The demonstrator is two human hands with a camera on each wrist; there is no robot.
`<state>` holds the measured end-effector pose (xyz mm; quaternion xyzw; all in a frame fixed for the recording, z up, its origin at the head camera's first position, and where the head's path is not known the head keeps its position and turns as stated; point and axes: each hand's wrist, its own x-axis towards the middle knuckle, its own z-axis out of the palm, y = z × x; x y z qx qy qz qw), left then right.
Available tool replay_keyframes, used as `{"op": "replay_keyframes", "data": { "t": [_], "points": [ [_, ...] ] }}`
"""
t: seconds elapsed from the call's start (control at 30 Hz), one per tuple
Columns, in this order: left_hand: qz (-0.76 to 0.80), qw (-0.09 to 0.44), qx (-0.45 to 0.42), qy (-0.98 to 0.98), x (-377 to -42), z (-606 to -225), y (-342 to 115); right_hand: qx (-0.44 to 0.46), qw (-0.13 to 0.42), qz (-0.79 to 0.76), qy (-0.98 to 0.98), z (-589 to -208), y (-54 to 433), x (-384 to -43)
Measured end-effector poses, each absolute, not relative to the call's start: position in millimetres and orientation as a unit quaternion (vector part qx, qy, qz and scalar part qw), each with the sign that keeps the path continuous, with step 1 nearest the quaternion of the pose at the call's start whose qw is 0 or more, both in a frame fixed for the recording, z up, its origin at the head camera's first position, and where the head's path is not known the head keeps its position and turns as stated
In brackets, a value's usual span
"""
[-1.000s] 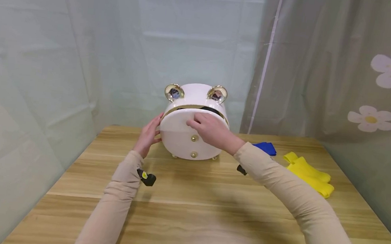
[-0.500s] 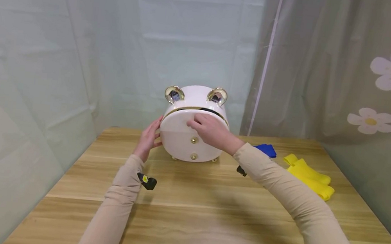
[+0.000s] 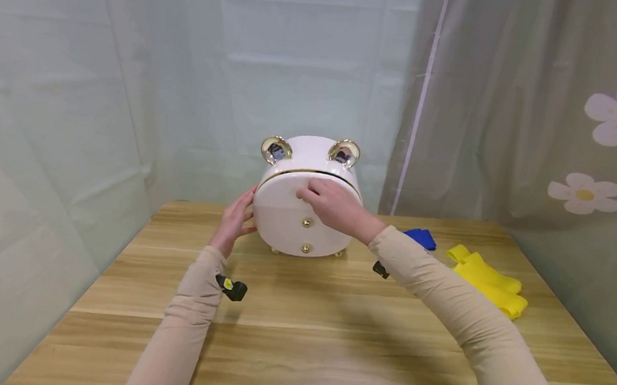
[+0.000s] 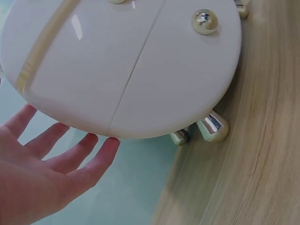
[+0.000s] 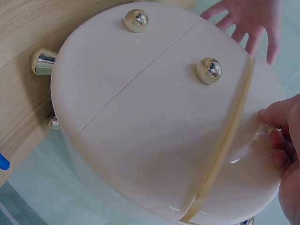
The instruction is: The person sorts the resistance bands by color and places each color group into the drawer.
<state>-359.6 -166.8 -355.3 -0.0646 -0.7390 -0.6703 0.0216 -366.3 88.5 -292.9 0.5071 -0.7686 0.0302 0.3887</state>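
A white storage box (image 3: 277,223) with gold ear-shaped rings on top, gold ball knobs and gold feet stands on the table. Its top front section (image 5: 253,159) sits slightly forward, with a thin dark gap along the upper edge and a gold strip below. My right hand (image 3: 335,206) pinches the top knob (image 5: 272,127) between thumb and curled fingers, mostly covering it. At the box's left side, my left hand (image 3: 233,219) touches the wall with spread, nearly straight fingertips (image 4: 108,145). Two lower knobs show, including the bottom knob (image 4: 205,21).
To the right on the wooden table (image 3: 294,340) lie a folded blue cloth band (image 3: 421,237) and a yellow one (image 3: 486,281). My right forearm passes partly over them. Pale curtains (image 3: 310,56) hang behind and a flowered grey one (image 3: 517,113) at the right.
The dark gap above the top front section has narrowed as it moved back toward the box. Both hands keep their places on the box. The view has shifted slightly.
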Motion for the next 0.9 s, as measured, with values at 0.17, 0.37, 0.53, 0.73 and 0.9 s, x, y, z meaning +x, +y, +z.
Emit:
{"op": "replay_keyframes", "data": {
  "t": [0.17,0.37,0.53,0.73,0.9],
  "points": [
    [-0.675,0.013,-0.065,-0.735,-359.1,-357.5,-167.8,0.502,0.386,0.027,-0.774,-294.3,88.4,-367.6],
    [-0.677,0.003,-0.064,-0.733,-356.0,-361.5,-166.5,0.495,0.379,0.032,-0.782,-298.1,89.2,-367.7],
    [-0.673,0.006,-0.073,-0.736,-352.6,-363.3,-165.7,0.492,0.380,0.039,-0.782,-298.5,89.5,-367.0],
    [-0.668,0.005,-0.107,-0.737,-347.1,-369.7,-164.6,0.493,0.369,0.039,-0.787,-297.9,92.7,-364.4],
    [-0.658,0.012,-0.134,-0.741,-343.7,-376.6,-164.4,0.487,0.360,0.037,-0.795,-296.1,95.2,-361.6]
  ]
}}
